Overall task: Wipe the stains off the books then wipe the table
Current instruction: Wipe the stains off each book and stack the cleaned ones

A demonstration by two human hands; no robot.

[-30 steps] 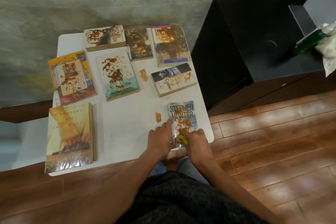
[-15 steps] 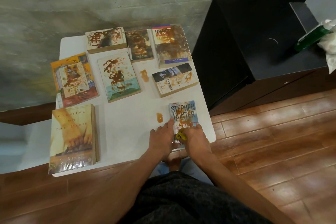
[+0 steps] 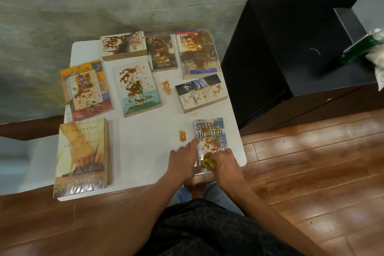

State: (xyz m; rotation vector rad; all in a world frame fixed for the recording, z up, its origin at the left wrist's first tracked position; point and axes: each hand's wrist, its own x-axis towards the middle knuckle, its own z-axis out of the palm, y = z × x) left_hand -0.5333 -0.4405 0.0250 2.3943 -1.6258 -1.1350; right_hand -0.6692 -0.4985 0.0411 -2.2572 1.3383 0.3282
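Note:
Several paperbacks with brown stains lie on a small white table [image 3: 145, 147]. Nearest me, at the front right corner, is the Stephen Hunter book [image 3: 209, 131] with an orange-brown smear on its lower cover. My right hand [image 3: 225, 161] grips a yellow cloth [image 3: 207, 161] and presses it onto the near end of that book. My left hand [image 3: 184, 157] lies flat beside the book, fingers straight, steadying its left edge. Two brown stains are on the table itself, one stain [image 3: 182, 135] left of the book and another stain [image 3: 166, 87] mid-table.
The "Crossing on the Paris" book [image 3: 83, 154] lies at the front left, free of stains. A black cabinet [image 3: 291, 58] stands right of the table with a green bottle [image 3: 359, 49] and a white rag [image 3: 377, 62] on top. Wooden floor surrounds the table; a wall stands behind.
My right hand has slid the yellow cloth slightly up the Stephen Hunter book's cover. My left hand stays at the book's left edge. The view has shifted a little.

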